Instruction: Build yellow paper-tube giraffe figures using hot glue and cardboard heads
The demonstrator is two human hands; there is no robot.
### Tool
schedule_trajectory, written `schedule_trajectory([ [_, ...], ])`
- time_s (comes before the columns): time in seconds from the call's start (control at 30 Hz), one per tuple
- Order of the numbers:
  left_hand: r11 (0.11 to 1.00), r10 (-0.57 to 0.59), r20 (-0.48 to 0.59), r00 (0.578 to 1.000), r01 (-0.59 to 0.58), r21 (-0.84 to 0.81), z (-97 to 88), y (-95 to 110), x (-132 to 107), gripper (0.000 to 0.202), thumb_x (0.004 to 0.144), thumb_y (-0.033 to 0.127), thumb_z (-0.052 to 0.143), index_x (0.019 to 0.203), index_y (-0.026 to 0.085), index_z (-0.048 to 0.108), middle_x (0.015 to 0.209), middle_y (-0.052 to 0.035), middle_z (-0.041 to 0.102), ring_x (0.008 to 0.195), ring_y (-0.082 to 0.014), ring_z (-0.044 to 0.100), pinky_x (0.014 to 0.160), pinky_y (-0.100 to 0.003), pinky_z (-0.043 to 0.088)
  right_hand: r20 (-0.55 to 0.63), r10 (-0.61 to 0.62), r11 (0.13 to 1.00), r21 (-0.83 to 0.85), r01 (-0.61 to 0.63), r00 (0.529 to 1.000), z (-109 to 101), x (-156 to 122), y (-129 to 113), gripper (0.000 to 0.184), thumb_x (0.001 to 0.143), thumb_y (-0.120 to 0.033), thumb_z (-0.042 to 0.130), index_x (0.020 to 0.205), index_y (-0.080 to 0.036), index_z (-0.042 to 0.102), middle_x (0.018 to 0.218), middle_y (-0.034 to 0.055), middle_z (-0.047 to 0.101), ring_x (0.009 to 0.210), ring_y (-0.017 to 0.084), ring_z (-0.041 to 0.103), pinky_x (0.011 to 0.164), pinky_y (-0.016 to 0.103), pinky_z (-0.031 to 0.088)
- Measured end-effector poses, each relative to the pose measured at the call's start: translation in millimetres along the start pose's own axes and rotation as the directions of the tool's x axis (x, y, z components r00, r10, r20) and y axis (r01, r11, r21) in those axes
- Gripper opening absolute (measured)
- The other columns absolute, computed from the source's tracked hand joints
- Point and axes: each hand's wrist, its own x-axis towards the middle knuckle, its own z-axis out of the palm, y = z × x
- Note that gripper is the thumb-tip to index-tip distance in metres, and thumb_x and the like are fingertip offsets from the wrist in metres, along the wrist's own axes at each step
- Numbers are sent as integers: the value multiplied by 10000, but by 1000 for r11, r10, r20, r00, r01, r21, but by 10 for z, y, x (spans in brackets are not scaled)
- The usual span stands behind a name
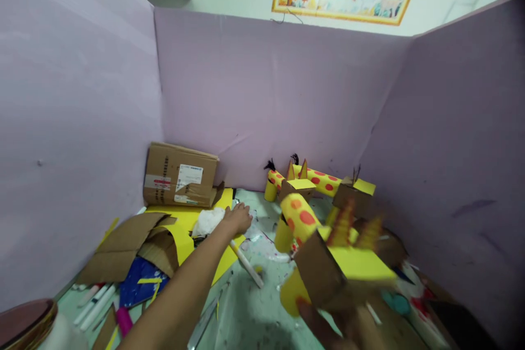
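My left hand (237,219) reaches far forward over the table, fingers curled onto a crumpled white tissue (208,221) lying on yellow paper (185,217). My right hand (328,325) is low at the bottom edge, blurred, holding up a cardboard-and-yellow paper giraffe model (328,262) close to the camera. Two more yellow giraffes with red spots (301,188) stand at the back by the wall. A white stick (247,263) lies just under my left wrist.
Lilac foam boards (266,98) wall in the table on three sides. A taped cardboard box (179,175) leans at the back left. Torn cardboard (123,246), blue paper (139,281), markers (96,301) and a roll at the left corner clutter the left side.
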Motion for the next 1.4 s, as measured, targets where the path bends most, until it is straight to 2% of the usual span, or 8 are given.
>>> schedule_trajectory([
  [0.17,993,-119,-64,991,119,-9,-157,-6,-228,325,867,306,516,1154,155,525,1169,-94,555,995,-207,569,827,-417,493,114,-75,994,82,65,991,404,762,-58,254,661,-327,643,856,-166,618,859,114,686,831,290,629,744,400,496],
  [0.37,967,-255,-84,963,254,-28,-183,4,-637,415,742,231,551,1128,83,593,1318,-224,464,1281,-337,352,1032,-440,271,55,-64,997,42,62,996,865,1426,335,202,624,-300,573,760,-151,575,766,86,660,732,237,595,643,341,466],
  [0.67,961,-257,-30,966,252,-118,-59,80,-850,502,702,201,505,1189,100,569,1358,-194,457,1323,-315,299,1078,-468,137,63,-20,1000,17,19,998,1011,1631,788,146,583,-265,583,698,-176,564,641,36,626,703,226,582,601,310,468],
  [0.9,940,-240,-98,966,206,-272,-42,33,-848,373,714,166,494,1048,86,639,1263,-219,528,1280,-336,348,1077,-489,146,123,-24,997,82,13,992,1003,1585,734,184,584,-283,597,731,-175,571,685,54,639,738,237,582,639,326,472],
  [1.07,867,-287,-231,930,151,-474,-235,14,-835,374,762,156,426,1100,118,584,1243,-173,530,1254,-310,368,1066,-478,199,183,-25,986,166,-6,983,751,1319,442,291,603,-327,599,832,-151,566,819,76,655,781,227,590,702,337,472],
  [1.23,685,-347,-243,906,68,-725,-459,-11,-908,606,693,117,440,1297,96,395,1322,-143,487,1202,-235,463,990,-351,379,294,-12,951,298,-79,956,123,846,80,358,633,-278,631,974,-184,575,950,65,664,857,224,601,736,330,480],
  [1.3,565,-299,-201,933,4,-825,-488,8,-990,666,658,137,461,1317,103,370,1294,-129,527,1148,-218,522,909,-323,449,339,-17,926,360,-113,941,-115,706,25,401,624,-277,650,1010,-189,588,1008,74,661,922,242,599,769,342,476],
  [1.4,243,-131,-82,988,-48,-969,-440,86,-1126,732,589,212,559,1302,133,412,1254,-127,572,1149,-251,525,885,-343,460,379,2,906,390,-162,925,-347,590,79,469,575,-296,685,1024,-180,619,1065,95,656,1001,275,582,802,366,472],
])
